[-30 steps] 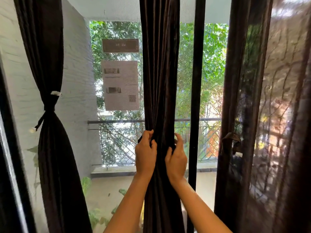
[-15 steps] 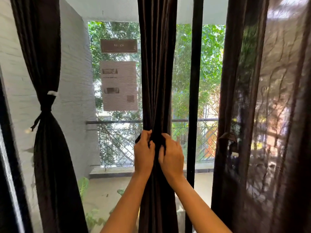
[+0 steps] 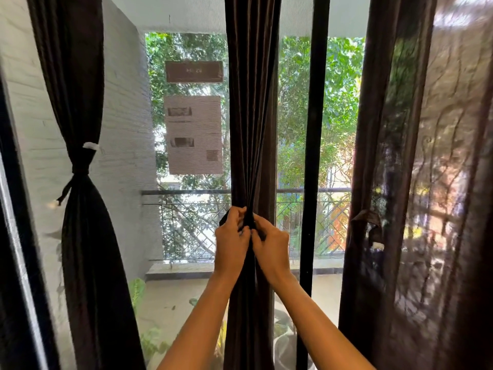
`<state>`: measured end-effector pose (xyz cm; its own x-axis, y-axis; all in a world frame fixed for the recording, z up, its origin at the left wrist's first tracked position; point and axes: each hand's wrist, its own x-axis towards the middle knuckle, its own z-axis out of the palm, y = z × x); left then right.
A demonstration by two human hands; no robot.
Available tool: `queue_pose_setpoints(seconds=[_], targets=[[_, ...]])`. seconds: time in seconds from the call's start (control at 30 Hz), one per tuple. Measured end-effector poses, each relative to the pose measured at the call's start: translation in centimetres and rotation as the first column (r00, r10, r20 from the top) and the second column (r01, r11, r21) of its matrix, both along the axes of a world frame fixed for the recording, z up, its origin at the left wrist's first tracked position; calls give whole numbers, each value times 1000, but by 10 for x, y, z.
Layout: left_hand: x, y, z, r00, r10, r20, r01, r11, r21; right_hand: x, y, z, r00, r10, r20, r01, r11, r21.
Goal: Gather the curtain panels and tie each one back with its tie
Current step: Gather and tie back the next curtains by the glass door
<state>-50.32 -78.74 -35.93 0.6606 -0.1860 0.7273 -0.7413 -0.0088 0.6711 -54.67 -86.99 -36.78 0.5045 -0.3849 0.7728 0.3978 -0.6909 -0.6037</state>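
Three dark brown curtain panels hang before a glass door. The middle panel (image 3: 250, 116) is bunched narrow at waist height. My left hand (image 3: 231, 240) and my right hand (image 3: 272, 245) meet in front of it, fingers curled and pinching a dark tie (image 3: 223, 218) that wraps the bunch; most of the tie is hidden by my fingers. The left panel (image 3: 80, 249) is cinched by its tie (image 3: 77, 169), with white tags showing. The right panel (image 3: 426, 182) hangs loose and wide, and its tie (image 3: 369, 225) dangles from its left edge.
A black door frame post (image 3: 312, 156) stands just right of the middle panel. Behind the glass are a balcony railing (image 3: 186, 193), a white brick wall (image 3: 125, 129), two paper notices (image 3: 193, 134) and green trees.
My right hand has come in from the panel's right edge to meet my left hand at the front. The middle panel is drawn tighter there.
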Motion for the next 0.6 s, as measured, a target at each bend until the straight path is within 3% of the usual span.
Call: queue_pose_setpoints(seconds=[0.3,0.6], targets=[[-2,1,-1,995,-51,-85,46,997,-59,-4,-4,-1,998,19,-67,-20,1000,-8],[-19,-7,-18,996,84,-38,-89,987,-130,-4,13,4,998,-56,24,53,990,131]])
